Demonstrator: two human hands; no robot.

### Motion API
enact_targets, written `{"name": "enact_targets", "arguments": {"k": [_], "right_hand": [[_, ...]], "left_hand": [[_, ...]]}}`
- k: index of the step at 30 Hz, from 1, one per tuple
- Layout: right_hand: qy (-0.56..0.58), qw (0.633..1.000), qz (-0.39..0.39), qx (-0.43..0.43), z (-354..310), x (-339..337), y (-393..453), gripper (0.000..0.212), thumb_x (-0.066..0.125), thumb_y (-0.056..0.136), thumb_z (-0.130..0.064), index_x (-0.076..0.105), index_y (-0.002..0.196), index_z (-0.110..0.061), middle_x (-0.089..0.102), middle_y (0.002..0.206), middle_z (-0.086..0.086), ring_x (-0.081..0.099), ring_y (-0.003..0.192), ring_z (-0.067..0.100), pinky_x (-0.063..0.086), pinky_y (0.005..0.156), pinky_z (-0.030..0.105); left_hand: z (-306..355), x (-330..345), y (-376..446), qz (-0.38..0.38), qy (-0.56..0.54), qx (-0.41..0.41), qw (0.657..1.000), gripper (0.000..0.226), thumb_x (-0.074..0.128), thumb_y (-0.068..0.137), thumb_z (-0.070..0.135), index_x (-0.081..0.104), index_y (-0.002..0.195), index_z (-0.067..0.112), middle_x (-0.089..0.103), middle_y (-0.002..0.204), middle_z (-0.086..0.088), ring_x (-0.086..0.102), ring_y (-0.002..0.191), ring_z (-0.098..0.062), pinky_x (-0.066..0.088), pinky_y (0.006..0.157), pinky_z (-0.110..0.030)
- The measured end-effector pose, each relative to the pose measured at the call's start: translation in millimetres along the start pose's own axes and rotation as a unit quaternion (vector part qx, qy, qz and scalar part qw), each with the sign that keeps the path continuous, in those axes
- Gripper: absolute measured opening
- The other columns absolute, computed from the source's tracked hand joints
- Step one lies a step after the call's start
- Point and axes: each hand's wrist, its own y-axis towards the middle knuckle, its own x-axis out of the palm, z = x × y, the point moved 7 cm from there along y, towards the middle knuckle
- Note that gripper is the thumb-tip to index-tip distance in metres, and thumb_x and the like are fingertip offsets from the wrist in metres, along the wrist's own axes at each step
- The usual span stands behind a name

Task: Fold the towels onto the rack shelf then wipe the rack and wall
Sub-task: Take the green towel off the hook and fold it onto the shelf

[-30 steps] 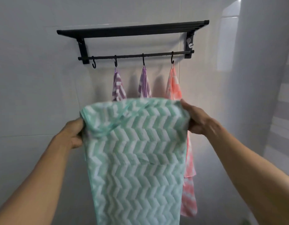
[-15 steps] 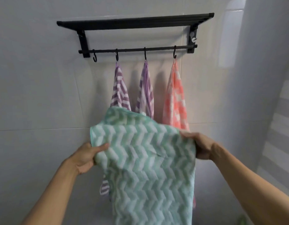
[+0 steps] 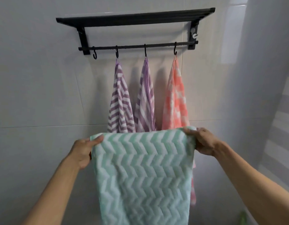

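A green-and-white zigzag towel (image 3: 143, 172) hangs stretched between my hands in front of the wall. My left hand (image 3: 82, 151) pinches its top left corner and my right hand (image 3: 202, 141) grips its top right corner. Above, a black wall rack with a flat shelf (image 3: 135, 17) carries a rail with hooks (image 3: 135, 46). Two purple striped towels (image 3: 120, 101) (image 3: 146, 98) and a pink towel (image 3: 175, 98) hang from three hooks. The leftmost hook (image 3: 95, 54) is bare. The green towel hides the lower ends of the hanging towels.
The white tiled wall (image 3: 43, 95) runs behind the rack. A corner and a second wall with grey stripes (image 3: 280, 127) stand to the right. Something small and green (image 3: 243, 218) shows at the bottom right.
The green towel dropped from chest height in front of the rack to lower down, and its top edge is now pulled flat and taut between both hands.
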Motion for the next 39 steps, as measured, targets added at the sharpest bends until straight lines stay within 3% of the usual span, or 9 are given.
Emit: {"name": "enact_targets", "arguments": {"k": [3,6,11,16,20,23,29,33,39], "right_hand": [[0.044,0.998,-0.048,0.0,-10.0,9.1,-0.1,0.073,0.091,0.061,-0.044,0.071,0.121,-0.008,0.072,0.121,0.013,0.071,0.107,0.029,0.061,0.087,0.039],[-0.08,0.993,-0.07,0.059,18.9,12.5,-9.2,0.086,0.101,0.044,-0.04,0.072,0.113,0.001,0.073,0.116,0.018,0.073,0.101,0.03,0.061,0.082,0.04],[0.057,0.998,-0.006,-0.018,-2.6,13.1,-2.2,0.042,0.073,0.077,-0.035,0.073,0.106,-0.005,0.074,0.105,0.013,0.074,0.085,0.021,0.062,0.075,0.033],[-0.11,0.991,-0.073,0.032,7.1,27.2,-2.9,0.086,0.101,0.04,-0.037,0.073,0.113,-0.002,0.074,0.115,0.016,0.074,0.097,0.027,0.062,0.08,0.037],[0.056,0.997,-0.027,-0.048,-16.6,17.9,3.1,0.057,0.085,0.07,-0.035,0.071,0.116,-0.004,0.075,0.11,0.014,0.075,0.088,0.024,0.061,0.067,0.033],[-0.045,0.997,-0.055,-0.002,-13.3,20.5,-1.9,0.056,0.08,0.074,-0.034,0.07,0.12,-0.004,0.074,0.113,0.014,0.073,0.09,0.025,0.06,0.068,0.034],[0.025,0.999,-0.027,0.011,-3.0,9.4,-2.9,0.036,0.077,0.081,-0.032,0.074,0.105,-0.005,0.073,0.093,0.007,0.069,0.077,0.021,0.057,0.074,0.036],[-0.08,0.993,-0.076,0.034,8.9,22.7,-6.4,0.078,0.098,0.055,-0.035,0.069,0.111,0.011,0.073,0.106,0.021,0.072,0.087,0.027,0.062,0.076,0.037],[0.039,0.999,-0.015,0.008,-13.5,15.3,0.9,0.048,0.073,0.085,-0.027,0.067,0.116,0.01,0.071,0.118,0.024,0.073,0.097,0.03,0.063,0.077,0.036]], "left_hand": [[44.7,14.5,-3.6,-0.081,-0.07,0.081,0.991,0.043,0.073,0.082,0.021,0.065,0.119,0.002,0.071,0.119,-0.019,0.074,0.095,-0.028,0.063,0.074,-0.04],[1.9,8.4,-20.6,-0.093,0.097,-0.008,0.991,0.079,0.099,0.053,0.031,0.068,0.118,-0.002,0.071,0.117,-0.022,0.073,0.098,-0.034,0.062,0.076,-0.047],[1.7,-3.6,-13.8,-0.003,-0.032,0.001,0.999,0.027,0.067,0.087,0.013,0.069,0.109,-0.002,0.074,0.107,-0.022,0.076,0.076,-0.025,0.063,0.062,-0.039],[21.9,6.3,-11.2,-0.04,0.043,0.027,0.998,0.025,0.065,0.088,0.004,0.068,0.112,-0.002,0.072,0.113,-0.017,0.076,0.079,-0.021,0.063,0.071,-0.033],[41.4,-0.8,-5.0,-0.042,-0.066,0.073,0.994,0.044,0.072,0.084,0.016,0.064,0.124,-0.001,0.069,0.12,-0.021,0.075,0.092,-0.027,0.062,0.081,-0.041],[18.5,4.0,-16.2,-0.087,0.053,0.015,0.995,0.08,0.095,0.057,0.031,0.065,0.124,-0.002,0.072,0.118,-0.021,0.073,0.1,-0.034,0.062,0.079,-0.046],[9.8,-2.6,-11.6,-0.031,-0.042,0.009,0.999,0.034,0.066,0.087,0.018,0.067,0.114,-0.002,0.074,0.108,-0.019,0.075,0.087,-0.029,0.063,0.071,-0.042],[22.2,-2.3,-6.2,-0.058,-0.01,0.02,0.998,0.046,0.069,0.08,0.01,0.064,0.123,-0.004,0.068,0.124,-0.023,0.075,0.092,-0.03,0.063,0.075,-0.042],[8.8,0.9,-14.6,-0.08,0.051,-0.005,0.995,0.066,0.089,0.066,0.023,0.065,0.122,-0.003,0.07,0.121,-0.022,0.073,0.1,-0.034,0.062,0.077,-0.047]]}}
